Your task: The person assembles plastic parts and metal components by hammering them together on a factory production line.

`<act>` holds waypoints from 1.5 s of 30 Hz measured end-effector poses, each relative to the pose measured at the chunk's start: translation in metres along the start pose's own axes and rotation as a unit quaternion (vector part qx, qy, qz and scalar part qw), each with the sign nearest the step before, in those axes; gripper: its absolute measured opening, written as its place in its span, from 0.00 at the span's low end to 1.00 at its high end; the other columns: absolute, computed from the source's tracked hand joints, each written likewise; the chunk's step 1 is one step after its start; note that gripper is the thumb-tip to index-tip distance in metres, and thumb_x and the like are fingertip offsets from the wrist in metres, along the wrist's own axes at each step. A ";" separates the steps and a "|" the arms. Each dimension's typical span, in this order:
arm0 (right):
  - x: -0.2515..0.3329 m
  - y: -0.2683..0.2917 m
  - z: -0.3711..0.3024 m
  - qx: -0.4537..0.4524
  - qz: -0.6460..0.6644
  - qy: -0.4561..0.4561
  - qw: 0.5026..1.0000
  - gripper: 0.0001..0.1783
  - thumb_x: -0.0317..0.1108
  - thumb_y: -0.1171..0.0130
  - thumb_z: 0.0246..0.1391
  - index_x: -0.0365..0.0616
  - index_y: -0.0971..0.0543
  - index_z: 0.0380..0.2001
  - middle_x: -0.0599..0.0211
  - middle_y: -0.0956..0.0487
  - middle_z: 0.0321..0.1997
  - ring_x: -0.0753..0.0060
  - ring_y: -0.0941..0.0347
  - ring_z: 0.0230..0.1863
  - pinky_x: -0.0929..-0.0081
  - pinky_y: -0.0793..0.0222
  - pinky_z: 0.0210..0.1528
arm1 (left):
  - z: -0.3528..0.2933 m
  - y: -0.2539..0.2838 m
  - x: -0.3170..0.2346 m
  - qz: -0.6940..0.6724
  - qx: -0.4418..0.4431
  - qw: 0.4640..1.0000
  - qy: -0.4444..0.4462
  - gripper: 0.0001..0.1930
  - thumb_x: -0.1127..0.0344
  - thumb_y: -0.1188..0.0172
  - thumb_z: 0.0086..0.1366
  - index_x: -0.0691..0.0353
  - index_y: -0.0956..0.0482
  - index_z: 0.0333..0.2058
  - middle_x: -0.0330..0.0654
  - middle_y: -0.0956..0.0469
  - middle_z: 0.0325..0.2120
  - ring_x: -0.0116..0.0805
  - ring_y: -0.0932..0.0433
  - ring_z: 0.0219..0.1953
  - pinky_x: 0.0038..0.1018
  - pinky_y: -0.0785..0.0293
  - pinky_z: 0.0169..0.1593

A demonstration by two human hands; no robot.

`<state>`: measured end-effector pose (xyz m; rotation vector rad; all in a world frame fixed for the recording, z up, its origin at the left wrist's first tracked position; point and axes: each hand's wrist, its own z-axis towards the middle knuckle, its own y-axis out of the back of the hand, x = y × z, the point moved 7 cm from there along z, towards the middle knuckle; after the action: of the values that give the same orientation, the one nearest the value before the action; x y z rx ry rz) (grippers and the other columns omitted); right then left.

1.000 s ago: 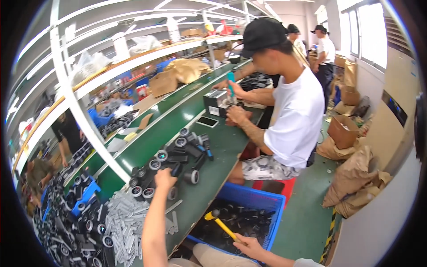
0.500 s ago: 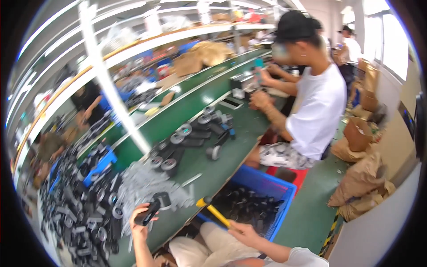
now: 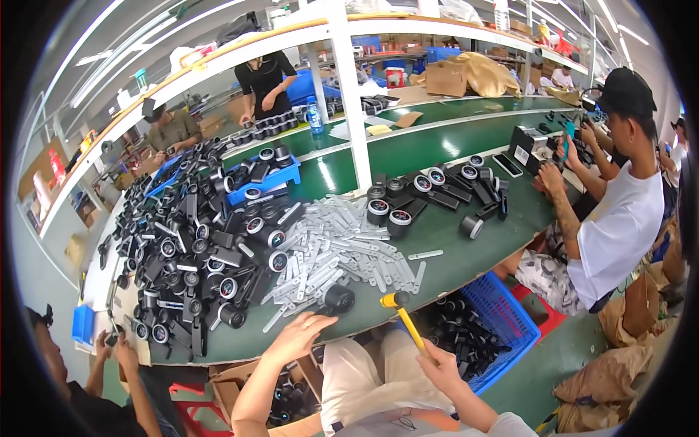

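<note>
My left hand (image 3: pixel 300 336) is at the table's near edge, its fingers closed on a black part with a round head (image 3: pixel 339 298). The fingers cover most of whatever lies behind that head. Right of it, over my lap, my right hand (image 3: pixel 441 366) grips a hammer (image 3: pixel 410 328) by its yellow handle, the yellow-and-black head pointing up toward the table edge. A pile of flat light-grey strips (image 3: pixel 342 247) spreads just beyond my left hand. Left of the strips lies a large heap of black parts (image 3: pixel 189 247) with round dial-like ends.
A blue crate (image 3: pixel 510 309) of black parts stands below the table on my right; a cardboard box (image 3: pixel 227 390) of similar parts is by my left leg. Co-workers sit right (image 3: pixel 619 189) and lower left (image 3: pixel 65 386). A white post (image 3: pixel 348 95) rises from the green table (image 3: pixel 459 262).
The view has swung left, bringing the whole heap and the lower-left co-worker into sight. My left hand has turned, fingers now pointing right. The hammer stays in my right hand.
</note>
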<state>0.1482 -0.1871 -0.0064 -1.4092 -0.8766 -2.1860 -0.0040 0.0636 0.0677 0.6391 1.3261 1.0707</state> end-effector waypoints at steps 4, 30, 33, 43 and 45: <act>-0.005 0.006 0.002 -0.008 -0.012 -0.015 1.000 0.24 0.25 0.39 0.49 0.36 0.27 0.52 0.71 0.28 0.22 0.86 0.35 0.22 0.83 0.38 0.24 | 0.020 -0.008 0.007 0.042 0.015 0.997 -0.068 0.37 0.81 0.40 0.49 0.53 0.37 0.59 0.48 0.33 0.52 0.49 0.29 0.50 0.38 0.29 0.51; -0.008 0.008 -0.013 0.077 0.049 -0.076 0.993 0.23 0.25 0.42 0.52 0.38 0.27 0.53 0.76 0.30 0.18 0.88 0.37 0.18 0.84 0.41 0.21 | 0.194 -0.043 0.030 -0.125 -0.057 0.979 -0.152 0.06 0.67 0.37 0.56 0.58 0.21 0.32 0.37 0.22 0.36 0.38 0.27 0.44 0.31 0.33 0.49; 0.017 -0.006 -0.008 0.178 0.015 -0.108 0.978 0.22 0.29 0.40 0.52 0.38 0.26 0.52 0.64 0.28 0.21 0.81 0.33 0.22 0.79 0.35 0.26 | 0.159 -0.015 0.034 -0.228 -0.111 0.967 -0.016 0.06 0.70 0.44 0.62 0.64 0.26 0.37 0.43 0.24 0.32 0.39 0.24 0.35 0.31 0.29 0.41; -0.011 -0.015 0.017 0.127 -0.027 -0.094 0.987 0.22 0.29 0.40 0.51 0.32 0.27 0.50 0.48 0.22 0.29 0.65 0.27 0.24 0.73 0.31 0.30 | 0.045 -0.027 0.010 -0.016 -0.199 0.976 0.082 0.04 0.69 0.44 0.60 0.61 0.26 0.33 0.47 0.27 0.32 0.51 0.27 0.39 0.39 0.31 0.46; -0.014 -0.012 0.019 0.116 -0.036 -0.103 0.987 0.23 0.29 0.39 0.51 0.32 0.27 0.50 0.48 0.23 0.29 0.68 0.28 0.23 0.75 0.32 0.30 | 0.045 -0.033 0.004 0.018 -0.229 0.970 0.080 0.04 0.69 0.43 0.60 0.61 0.25 0.33 0.47 0.27 0.32 0.51 0.27 0.39 0.41 0.32 0.46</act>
<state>0.1594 -0.1656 -0.0171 -1.5232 -1.2292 -1.9350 0.0468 0.0624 0.0451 0.2351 1.1476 1.4234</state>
